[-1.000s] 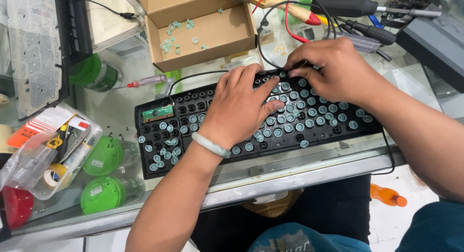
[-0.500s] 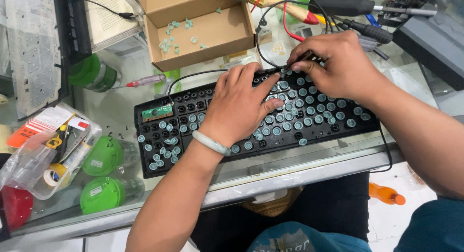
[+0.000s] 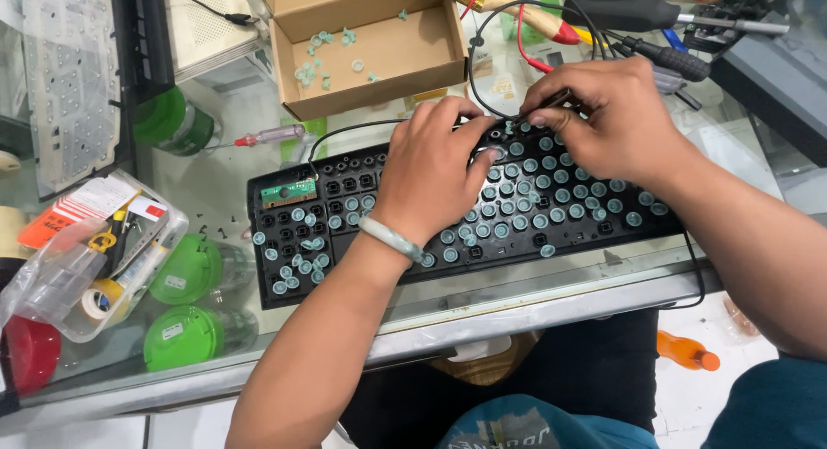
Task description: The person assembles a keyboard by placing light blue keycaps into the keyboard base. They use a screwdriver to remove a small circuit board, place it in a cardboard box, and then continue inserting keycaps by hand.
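A black keyboard base with its keycaps off lies on the glass counter, and several pale green rubber domes sit on its sockets. My left hand, with a pale bracelet on the wrist, rests flat on the middle of the keyboard. Its fingertips press near the top rows and it holds nothing. My right hand is over the upper right part of the keyboard. Its thumb and forefinger pinch what looks like a thin dark tool at the top row.
An open cardboard box with loose domes stands behind the keyboard. Green-lidded jars and a clear bag of small items are at the left. Screwdrivers, cables and tools crowd the back right. The counter's metal edge runs close below the keyboard.
My right hand has shifted slightly up and right along the keyboard's top rows. My left hand has stayed almost in place on the keyboard.
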